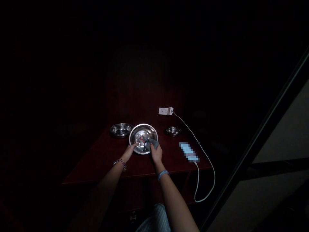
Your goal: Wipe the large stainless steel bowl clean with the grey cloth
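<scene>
Steel basin (145, 132) is in our hands over the middle of the tabletop (98, 159), back from the front edge, tilted, inside facing us; can't tell if its lower rim touches down. Our left hand (127, 153) grips the left rim, thumb inside, other fingers hidden. Our right hand (156, 154) is closed on a grey cloth (152, 144) against the lower right inside. Main risk, we'd judge: cloth pressure twisting the slick rim off our left thumb, or a leftward swing knocking the steel dish (120, 134) by the back-left corner. Small bowl (173, 131) and plugged-in device (189, 152) crowd the right; the white cable (214, 175) hanging past the front-right corner could snag. More room toward the front-left corner.
</scene>
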`<state>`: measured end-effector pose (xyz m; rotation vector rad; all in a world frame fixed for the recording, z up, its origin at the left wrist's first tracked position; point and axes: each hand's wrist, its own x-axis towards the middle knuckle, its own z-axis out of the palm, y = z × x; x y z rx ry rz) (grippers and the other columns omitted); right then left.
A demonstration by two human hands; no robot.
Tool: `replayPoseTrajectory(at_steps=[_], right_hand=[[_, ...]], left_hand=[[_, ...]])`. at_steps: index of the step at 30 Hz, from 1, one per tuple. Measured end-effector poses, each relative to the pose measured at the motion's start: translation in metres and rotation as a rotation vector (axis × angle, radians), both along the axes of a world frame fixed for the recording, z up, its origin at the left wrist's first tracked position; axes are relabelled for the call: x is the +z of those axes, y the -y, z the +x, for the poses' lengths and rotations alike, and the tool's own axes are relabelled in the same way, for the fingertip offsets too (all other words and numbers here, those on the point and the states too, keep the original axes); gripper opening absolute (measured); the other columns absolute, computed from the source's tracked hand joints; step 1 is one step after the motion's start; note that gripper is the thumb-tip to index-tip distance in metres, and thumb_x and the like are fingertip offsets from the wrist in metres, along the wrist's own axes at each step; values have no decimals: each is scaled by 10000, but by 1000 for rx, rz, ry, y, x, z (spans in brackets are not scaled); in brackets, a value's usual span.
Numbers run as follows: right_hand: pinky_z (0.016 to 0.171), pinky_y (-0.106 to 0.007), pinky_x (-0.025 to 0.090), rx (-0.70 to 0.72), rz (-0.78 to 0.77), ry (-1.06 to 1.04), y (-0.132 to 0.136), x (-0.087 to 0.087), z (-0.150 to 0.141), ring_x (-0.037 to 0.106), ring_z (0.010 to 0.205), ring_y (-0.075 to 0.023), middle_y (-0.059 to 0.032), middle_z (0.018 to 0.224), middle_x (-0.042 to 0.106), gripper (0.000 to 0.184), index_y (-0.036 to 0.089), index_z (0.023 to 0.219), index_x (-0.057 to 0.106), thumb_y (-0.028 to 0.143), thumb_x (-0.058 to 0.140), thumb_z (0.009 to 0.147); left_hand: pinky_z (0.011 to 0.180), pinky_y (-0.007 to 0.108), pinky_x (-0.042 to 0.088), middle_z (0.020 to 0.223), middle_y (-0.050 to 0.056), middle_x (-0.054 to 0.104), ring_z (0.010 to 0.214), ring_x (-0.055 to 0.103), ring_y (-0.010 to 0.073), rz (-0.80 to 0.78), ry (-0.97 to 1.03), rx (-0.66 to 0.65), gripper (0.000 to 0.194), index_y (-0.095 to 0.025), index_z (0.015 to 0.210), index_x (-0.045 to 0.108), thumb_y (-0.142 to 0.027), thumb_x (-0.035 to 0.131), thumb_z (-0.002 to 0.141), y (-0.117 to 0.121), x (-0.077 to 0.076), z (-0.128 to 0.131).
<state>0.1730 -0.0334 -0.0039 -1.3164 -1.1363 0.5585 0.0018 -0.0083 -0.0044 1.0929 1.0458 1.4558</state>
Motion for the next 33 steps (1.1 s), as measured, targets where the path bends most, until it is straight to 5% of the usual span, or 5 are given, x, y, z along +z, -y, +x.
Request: replayPoseTrajectory(at_steps=[11, 24, 33], right_hand=[[760, -313, 497, -135, 72, -58, 8, 9, 0, 690, 847, -244, -88, 924, 747, 264, 194, 935, 653, 419, 598, 808], [801, -310, 502, -183, 96, -48, 8, 10, 1, 698, 891, -244, -129, 998, 749, 324, 163, 996, 652, 431, 576, 831], [781, -326, 510, -216, 78, -61, 4, 6, 2, 708, 907, -268, -162, 1013, 749, 342, 140, 1014, 658, 422, 575, 840]], left_hand=[[1076, 423, 454, 1199, 144, 723, 1168, 654, 297, -67, 116, 16, 385, -133, 1129, 677, -262, 733, 770, -4, -1, 1], [1101, 391, 403, 1258, 177, 687, 1255, 590, 302, 8, 101, -71, 541, -101, 1250, 636, -441, 651, 830, 2, 1, -2], [1140, 368, 365, 1385, 125, 615, 1336, 524, 279, 102, 21, -52, 581, -171, 1350, 581, -405, 662, 825, 2, 3, 0]])
